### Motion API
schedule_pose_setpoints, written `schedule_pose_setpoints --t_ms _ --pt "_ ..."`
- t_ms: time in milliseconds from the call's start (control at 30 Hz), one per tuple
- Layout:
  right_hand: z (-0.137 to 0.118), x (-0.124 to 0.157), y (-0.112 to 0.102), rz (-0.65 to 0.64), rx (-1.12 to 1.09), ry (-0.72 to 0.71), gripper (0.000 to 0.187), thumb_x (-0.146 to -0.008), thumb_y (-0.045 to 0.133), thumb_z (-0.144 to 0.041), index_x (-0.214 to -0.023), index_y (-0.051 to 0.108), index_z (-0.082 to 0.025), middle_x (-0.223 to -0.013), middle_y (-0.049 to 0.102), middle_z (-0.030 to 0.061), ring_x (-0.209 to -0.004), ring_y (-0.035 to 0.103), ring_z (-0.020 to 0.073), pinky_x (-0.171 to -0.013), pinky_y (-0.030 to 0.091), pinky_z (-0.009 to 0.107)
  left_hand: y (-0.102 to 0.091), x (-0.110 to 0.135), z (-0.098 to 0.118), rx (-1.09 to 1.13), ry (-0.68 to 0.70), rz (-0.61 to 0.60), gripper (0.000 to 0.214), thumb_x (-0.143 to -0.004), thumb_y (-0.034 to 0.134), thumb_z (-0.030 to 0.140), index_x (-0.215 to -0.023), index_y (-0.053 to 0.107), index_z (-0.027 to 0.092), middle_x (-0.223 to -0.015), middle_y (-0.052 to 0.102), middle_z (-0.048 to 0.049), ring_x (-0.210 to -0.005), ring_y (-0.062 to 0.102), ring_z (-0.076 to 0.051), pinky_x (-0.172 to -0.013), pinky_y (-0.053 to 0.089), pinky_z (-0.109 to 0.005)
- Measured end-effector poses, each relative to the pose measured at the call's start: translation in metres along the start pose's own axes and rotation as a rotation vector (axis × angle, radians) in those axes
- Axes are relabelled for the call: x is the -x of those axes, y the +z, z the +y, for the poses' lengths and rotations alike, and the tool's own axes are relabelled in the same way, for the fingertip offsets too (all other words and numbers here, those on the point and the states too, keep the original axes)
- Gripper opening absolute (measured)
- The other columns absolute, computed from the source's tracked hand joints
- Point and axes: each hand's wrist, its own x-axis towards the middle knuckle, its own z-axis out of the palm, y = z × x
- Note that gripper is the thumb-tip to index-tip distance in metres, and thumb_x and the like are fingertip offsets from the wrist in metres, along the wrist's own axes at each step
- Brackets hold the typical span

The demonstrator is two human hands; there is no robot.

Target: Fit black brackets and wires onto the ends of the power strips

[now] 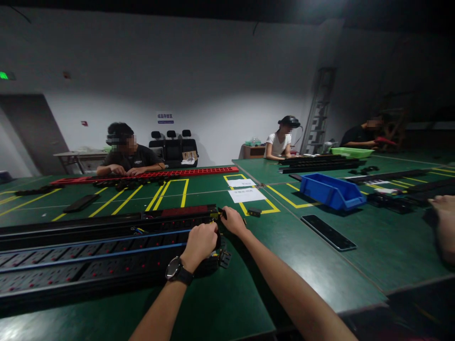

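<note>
Long black power strips [117, 258] with rows of sockets and red dots lie side by side on the green table, their ends near my hands. My left hand [201, 240], wearing a watch on its wrist, is closed over the end of one strip; its fingertips are hidden. Just beyond it, my right hand [233, 221] pinches a small flat black piece [222, 213] against the end of the farther strip [181, 211]. A bit of yellow shows between the hands. Below my left hand, a black fitting with prongs [224, 259] sticks out from the nearer end.
A blue bin [330, 192] and a phone [327, 232] lie to the right. White papers [246, 194] and a small black block [254, 212] are ahead. A red rail [149, 175] lies across the table before a co-worker [128, 154]. Another person's hand [444, 220] shows at far right.
</note>
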Motion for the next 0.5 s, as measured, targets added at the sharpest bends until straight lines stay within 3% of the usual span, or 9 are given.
schedule_pose_setpoints --t_ms 500 --pt "-0.0021 0.004 -0.003 -0.018 -0.042 -0.005 0.025 -0.091 0.053 -0.017 -0.114 0.062 -0.018 -0.107 0.069 0.0087 -0.101 0.063 0.0198 -0.086 0.042 0.025 -0.0007 -0.0001 0.0 -0.02 -0.018 -0.033 0.028 -0.095 0.039 0.018 -0.105 0.064 0.022 -0.098 0.074 -0.0089 -0.092 0.07 -0.023 -0.08 0.048 -0.032"
